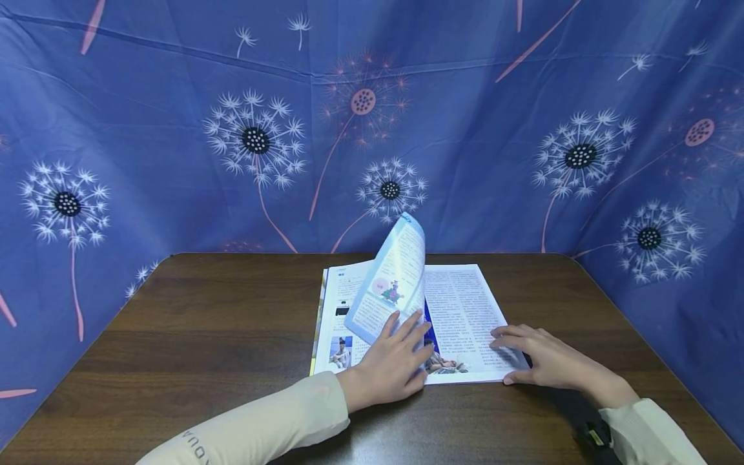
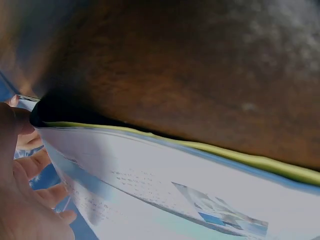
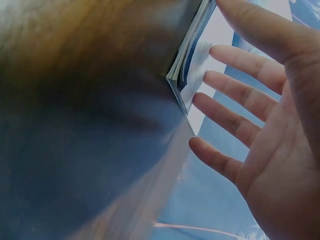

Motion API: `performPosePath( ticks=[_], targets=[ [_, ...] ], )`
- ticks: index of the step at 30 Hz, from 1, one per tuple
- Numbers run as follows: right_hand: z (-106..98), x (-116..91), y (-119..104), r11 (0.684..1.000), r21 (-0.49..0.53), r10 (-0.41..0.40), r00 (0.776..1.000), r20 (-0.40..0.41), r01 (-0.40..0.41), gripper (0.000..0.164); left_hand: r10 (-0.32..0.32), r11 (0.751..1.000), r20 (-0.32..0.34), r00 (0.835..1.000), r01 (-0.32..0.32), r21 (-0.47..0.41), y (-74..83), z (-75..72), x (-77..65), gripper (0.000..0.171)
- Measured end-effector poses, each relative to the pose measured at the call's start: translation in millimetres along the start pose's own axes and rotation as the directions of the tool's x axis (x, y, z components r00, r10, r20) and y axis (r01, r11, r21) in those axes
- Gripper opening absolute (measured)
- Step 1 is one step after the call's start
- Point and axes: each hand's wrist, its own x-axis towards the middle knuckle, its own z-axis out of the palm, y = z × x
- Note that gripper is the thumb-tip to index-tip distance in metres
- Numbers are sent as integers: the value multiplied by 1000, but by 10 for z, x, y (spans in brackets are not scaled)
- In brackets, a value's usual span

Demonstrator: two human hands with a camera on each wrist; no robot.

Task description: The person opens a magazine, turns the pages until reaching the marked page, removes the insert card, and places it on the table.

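Observation:
An open magazine (image 1: 465, 310) lies on the table, with printed text and small photos on both sides. One blue-edged page (image 1: 401, 258) stands curled up near the spine, leaning over the left side. My left hand (image 1: 391, 365) rests at the lower part of that page by the spine, fingers extended and spread. At the lower right corner is my right hand (image 1: 543, 358), its fingertips on the right page and its thumb near the bottom edge. In the right wrist view, the right fingers (image 3: 235, 95) are spread beside the layered page corner (image 3: 182, 82).
The brown wooden table (image 1: 221, 323) extends on both sides of the magazine. Behind it hangs a blue cloth (image 1: 465, 129) printed with dandelions. A dark device (image 1: 595, 433) is worn at the right wrist.

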Motion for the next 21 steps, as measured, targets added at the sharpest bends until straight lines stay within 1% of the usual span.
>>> performPosePath(
  ticks=[3, 9, 18, 21],
  targets=[
    [-13, 1, 0, 1000, 4, -1, 1000, 8, 1, 49, -4, 1000, 4, 1000, 4, 5, 4, 7, 0, 44],
    [-20, -1, 13, 1000, 5, -14, 1000, 10, 14, 47, -12, 1000, -1, 1000, 12, -17, 4, 14, -4, 45],
    [-26, -1, 25, 999, -1, -33, 999, 0, 33, 41, -18, 999, -31, 999, 16, -37, -5, 35, -4, 45],
    [-27, 2, 21, 999, 1, -42, 999, -14, 42, 37, -18, 1000, -39, 999, 17, -26, -8, 40, -9, 45]
  ],
)
